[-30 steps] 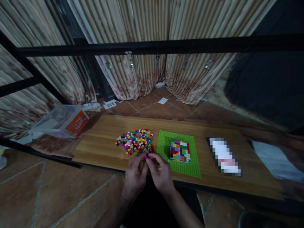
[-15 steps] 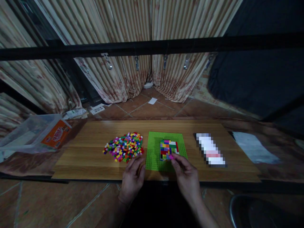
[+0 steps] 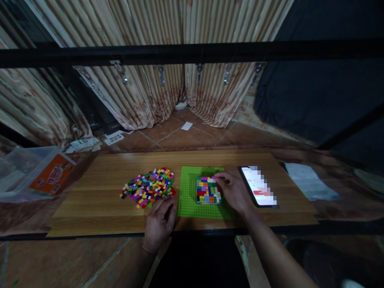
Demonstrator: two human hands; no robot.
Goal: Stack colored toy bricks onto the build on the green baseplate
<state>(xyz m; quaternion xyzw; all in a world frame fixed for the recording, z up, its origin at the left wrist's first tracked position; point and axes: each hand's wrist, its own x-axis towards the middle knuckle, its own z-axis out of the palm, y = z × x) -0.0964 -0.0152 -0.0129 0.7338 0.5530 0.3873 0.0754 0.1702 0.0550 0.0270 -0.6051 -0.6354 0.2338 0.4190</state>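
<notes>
A green baseplate [image 3: 187, 200] lies on the wooden table [image 3: 99, 208], and a block of many-coloured bricks [image 3: 207, 190] is built on it. My right hand [image 3: 234, 191] rests at the block's far right corner, fingers pinched at its top edge; what they hold is too small to see. Beside the baseplate's left front corner my left hand [image 3: 159, 223] lies on the table, fingers loosely curled and holding nothing, just in front of a heap of small loose bricks [image 3: 148, 187].
A phone [image 3: 258, 186] with a lit screen lies right of the baseplate. A clear plastic box [image 3: 33, 172] with an orange label sits at the far left. A sheet of paper [image 3: 309, 185] lies at the right. A black bar crosses overhead, curtains behind.
My two hands were together in front of the brick heap. My right hand has since moved right and forward to the block's far right corner; my left hand has settled on the table.
</notes>
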